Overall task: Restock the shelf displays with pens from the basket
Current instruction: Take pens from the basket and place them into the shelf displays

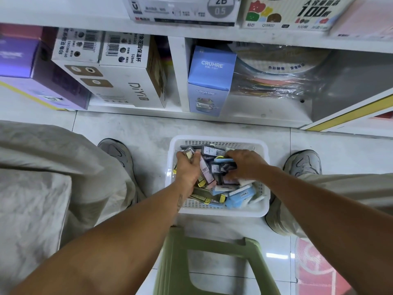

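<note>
**A:** Status on the hands?

**B:** Both are down in the white basket (217,211), which sits on the tiled floor (148,133) between the person's shoes, just ahead of a green stool (212,258). The left hand (188,169) has its fingers curled round a small bundle of pen packs (205,172): a pinkish one with printed text and a yellow-ended one poke out past the knuckles. That's a grasp, not a resting touch.

**A:** Right?

**B:** The right hand (244,165) is palm down over the pile, fingers bent round dark pen packs (223,168) with a light blue one lying along the fingertips. It reads as a grip, though the fingertips themselves are hidden under the hand.

**A:** Where's the stock?

**B:** All in the basket. Loose heap of flat packs: dark grey, yellow-tipped, pink, and several light blue ones (240,196) at the near right corner. Heap fills most of the floor of the basket.

**A:** Shelf?

**B:** White shelf unit (180,77) straight ahead of the basket. Lower bay holds a blue CRUHRE box (210,81), white DIYI cartons (119,81), a purple box (32,67) far left, and a plastic-wrapped roll of coloured sheets (276,75) on the right. Upper ledge shows a lead-refill display (185,9) marked 2B 0.5. Slightly blurred up there, can't read the small print.
</note>
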